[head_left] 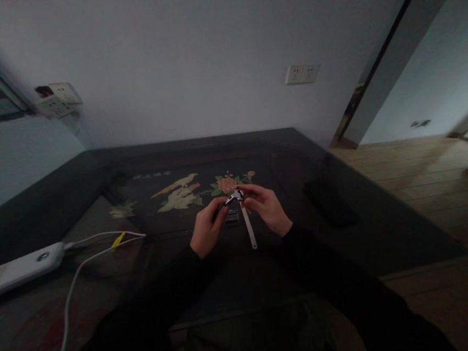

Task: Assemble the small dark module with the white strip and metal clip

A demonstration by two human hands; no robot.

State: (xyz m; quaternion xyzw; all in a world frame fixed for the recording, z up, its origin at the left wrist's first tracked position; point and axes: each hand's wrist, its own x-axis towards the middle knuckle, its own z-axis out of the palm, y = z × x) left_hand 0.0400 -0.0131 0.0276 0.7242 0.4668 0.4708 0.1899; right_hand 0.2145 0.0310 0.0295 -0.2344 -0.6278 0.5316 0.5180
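Note:
Over the dark table (210, 277), my two hands meet at a small shiny metal piece (236, 197) with a dark, handle-like part running into my left palm. My left hand (207, 228) is closed round that dark part, thumb on top. From the other side, the thumb and index finger of my right hand (271, 211) pinch the metal piece. A narrow white strip (248, 228) with a hole at its near end extends below my right fingers; whether it joins the metal piece I cannot tell. Just under the hands lies a small clear case (232, 217), partly hidden.
To the left, a white power strip (23, 269) has a white cable (73, 293) with a yellow tag (118, 241). A dark flat object (331, 203) lies at the right. The wall behind carries sockets (302, 74). The table's right edge borders the wooden floor (421, 185).

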